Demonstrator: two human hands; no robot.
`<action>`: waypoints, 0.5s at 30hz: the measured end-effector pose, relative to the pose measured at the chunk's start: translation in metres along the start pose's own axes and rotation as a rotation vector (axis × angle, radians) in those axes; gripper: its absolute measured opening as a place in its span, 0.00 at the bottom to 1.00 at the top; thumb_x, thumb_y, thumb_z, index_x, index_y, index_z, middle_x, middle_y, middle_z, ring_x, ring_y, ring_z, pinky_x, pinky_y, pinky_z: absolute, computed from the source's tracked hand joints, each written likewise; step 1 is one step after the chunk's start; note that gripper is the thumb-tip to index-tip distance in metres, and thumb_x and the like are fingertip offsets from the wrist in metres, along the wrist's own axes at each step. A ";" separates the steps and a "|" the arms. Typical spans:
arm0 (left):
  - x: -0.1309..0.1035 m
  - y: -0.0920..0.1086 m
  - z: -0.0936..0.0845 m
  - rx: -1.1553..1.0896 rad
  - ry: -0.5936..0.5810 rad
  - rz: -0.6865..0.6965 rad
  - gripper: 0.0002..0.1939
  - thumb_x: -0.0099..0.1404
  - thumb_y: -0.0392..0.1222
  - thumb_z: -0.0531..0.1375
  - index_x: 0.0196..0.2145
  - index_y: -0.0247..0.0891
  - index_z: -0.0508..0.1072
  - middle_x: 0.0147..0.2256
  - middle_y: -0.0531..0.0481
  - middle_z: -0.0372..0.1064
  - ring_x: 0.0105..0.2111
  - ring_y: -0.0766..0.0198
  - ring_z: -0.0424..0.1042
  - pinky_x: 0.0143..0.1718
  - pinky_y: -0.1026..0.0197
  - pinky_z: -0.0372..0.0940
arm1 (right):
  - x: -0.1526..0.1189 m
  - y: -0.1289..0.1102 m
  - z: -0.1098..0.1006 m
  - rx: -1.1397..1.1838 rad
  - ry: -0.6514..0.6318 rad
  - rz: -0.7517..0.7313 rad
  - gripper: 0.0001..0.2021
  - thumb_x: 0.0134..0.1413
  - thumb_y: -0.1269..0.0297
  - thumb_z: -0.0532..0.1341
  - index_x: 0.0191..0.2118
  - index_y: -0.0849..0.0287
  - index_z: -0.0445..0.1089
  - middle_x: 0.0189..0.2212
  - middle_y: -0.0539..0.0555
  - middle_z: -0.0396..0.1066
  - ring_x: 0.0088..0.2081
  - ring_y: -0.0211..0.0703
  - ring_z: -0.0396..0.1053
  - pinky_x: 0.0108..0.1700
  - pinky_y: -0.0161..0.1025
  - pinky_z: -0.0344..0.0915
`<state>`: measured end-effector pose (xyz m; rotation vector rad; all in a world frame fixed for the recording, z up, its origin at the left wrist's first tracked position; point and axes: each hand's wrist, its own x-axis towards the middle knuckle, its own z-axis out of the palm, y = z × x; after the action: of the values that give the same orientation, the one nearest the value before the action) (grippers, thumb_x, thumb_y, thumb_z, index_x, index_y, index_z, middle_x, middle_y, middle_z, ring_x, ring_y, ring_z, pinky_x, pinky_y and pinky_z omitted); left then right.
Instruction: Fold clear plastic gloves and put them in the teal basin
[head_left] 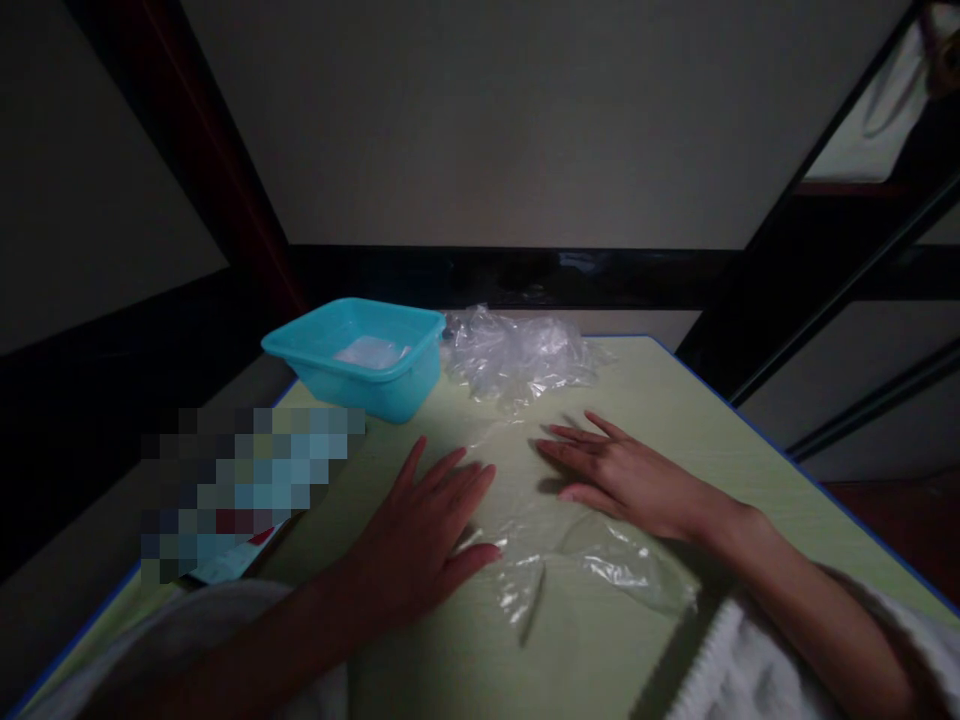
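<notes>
A clear plastic bag (525, 560) lies spread on the pale table (465, 670) between my hands, its edges hard to make out. My left hand (427, 530) is over the left side of this bag, palm down with the fingers stretched out. On the other side, my right hand (607, 465) hovers at or just above the bag's far right part, fingers apart. Neither hand grips anything. Whether the fingertips press on the plastic, I cannot tell. Beyond them sits a crumpled heap of clear plastic bags (525, 355).
At the far left of the table stands a turquoise plastic basin (360, 380) with a whitish flat item (371, 351) inside. A blurred-out flat object (255, 500) lies along the left edge. Behind the table rises a grey wall (480, 130); a blue strip borders the tabletop.
</notes>
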<state>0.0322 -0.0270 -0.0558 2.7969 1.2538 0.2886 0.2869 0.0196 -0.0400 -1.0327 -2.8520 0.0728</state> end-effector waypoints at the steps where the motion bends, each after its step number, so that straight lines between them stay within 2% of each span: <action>1: -0.001 0.001 0.001 -0.004 0.023 0.032 0.27 0.66 0.51 0.49 0.58 0.32 0.57 0.55 0.40 0.62 0.59 0.49 0.54 0.60 0.36 0.37 | 0.000 0.000 0.001 0.003 0.018 0.003 0.27 0.61 0.49 0.47 0.57 0.63 0.58 0.55 0.63 0.62 0.58 0.53 0.56 0.60 0.61 0.47; 5: -0.005 0.003 0.005 -0.014 0.136 0.141 0.28 0.68 0.55 0.44 0.56 0.32 0.60 0.50 0.40 0.68 0.56 0.53 0.59 0.61 0.40 0.33 | 0.002 -0.002 0.002 0.006 0.013 -0.014 0.25 0.61 0.51 0.48 0.57 0.63 0.58 0.55 0.62 0.62 0.58 0.52 0.56 0.60 0.59 0.48; 8: -0.007 0.005 0.005 -0.044 0.232 0.192 0.29 0.68 0.56 0.41 0.52 0.31 0.64 0.42 0.41 0.73 0.51 0.55 0.65 0.62 0.43 0.34 | 0.003 -0.007 -0.003 0.046 -0.011 -0.061 0.23 0.62 0.53 0.48 0.56 0.63 0.60 0.54 0.61 0.64 0.58 0.49 0.56 0.61 0.58 0.47; 10: -0.007 0.006 0.003 -0.063 0.324 0.213 0.26 0.69 0.52 0.41 0.49 0.31 0.67 0.37 0.42 0.75 0.46 0.57 0.69 0.62 0.45 0.38 | 0.005 -0.012 -0.006 0.106 -0.002 -0.095 0.21 0.63 0.55 0.48 0.55 0.62 0.62 0.53 0.59 0.65 0.57 0.46 0.58 0.62 0.55 0.46; 12: -0.004 0.008 0.001 -0.061 0.376 0.207 0.21 0.69 0.45 0.44 0.46 0.30 0.69 0.36 0.42 0.75 0.42 0.59 0.71 0.61 0.48 0.45 | 0.009 -0.020 -0.006 0.173 0.028 -0.101 0.20 0.64 0.58 0.47 0.55 0.62 0.61 0.54 0.58 0.64 0.57 0.43 0.59 0.62 0.51 0.48; 14: 0.001 0.009 0.002 -0.046 0.347 0.166 0.16 0.67 0.38 0.46 0.44 0.30 0.69 0.40 0.40 0.73 0.43 0.60 0.71 0.60 0.50 0.52 | 0.013 -0.029 -0.003 0.226 0.050 -0.085 0.21 0.64 0.60 0.47 0.57 0.65 0.58 0.56 0.59 0.61 0.58 0.42 0.57 0.61 0.46 0.52; 15: 0.003 0.009 0.004 -0.043 0.322 0.132 0.16 0.66 0.37 0.46 0.46 0.29 0.68 0.44 0.39 0.71 0.47 0.59 0.69 0.58 0.51 0.54 | 0.015 -0.033 -0.001 0.235 0.036 -0.078 0.22 0.64 0.61 0.47 0.59 0.67 0.56 0.58 0.61 0.58 0.59 0.42 0.55 0.61 0.45 0.53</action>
<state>0.0415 -0.0307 -0.0581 2.8822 1.0964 0.7914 0.2548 0.0043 -0.0351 -0.8662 -2.7630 0.3684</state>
